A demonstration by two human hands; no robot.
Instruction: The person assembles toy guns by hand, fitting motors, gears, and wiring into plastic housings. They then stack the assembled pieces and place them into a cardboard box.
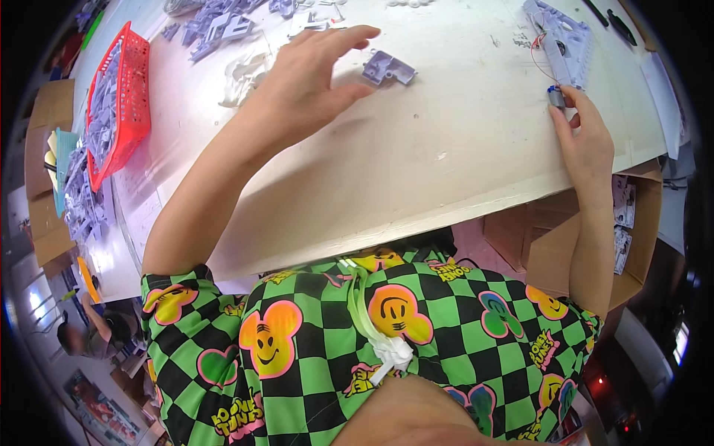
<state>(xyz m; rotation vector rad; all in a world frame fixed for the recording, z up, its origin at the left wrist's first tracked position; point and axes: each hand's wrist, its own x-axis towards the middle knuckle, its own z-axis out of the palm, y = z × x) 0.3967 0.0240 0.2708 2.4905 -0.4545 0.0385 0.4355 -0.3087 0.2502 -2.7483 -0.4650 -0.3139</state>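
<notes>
Between the thumb and fingers of my right hand (pixel 587 134) is a small grey motor (pixel 555 98) with a blue end. A thin red wire runs from it to a long lavender plastic housing (pixel 567 48) that lies just beyond. Over the table's left half, my left hand (pixel 316 78) is open with nothing in it, thumb and fingers apart. A small lavender plastic bracket (pixel 389 68) lies close to its fingertips. Crumpled white material (pixel 242 78), whose kind I cannot tell, is on the table beside my left wrist.
A red plastic basket (pixel 132 97) of lavender parts stands at the left, with more parts (pixel 83 197) outside it. Another pile of lavender parts (pixel 216 26) lies at the far left. Dark tools (pixel 621 28) rest at the far right. An open cardboard box (pixel 639 245) stands below the table's right edge.
</notes>
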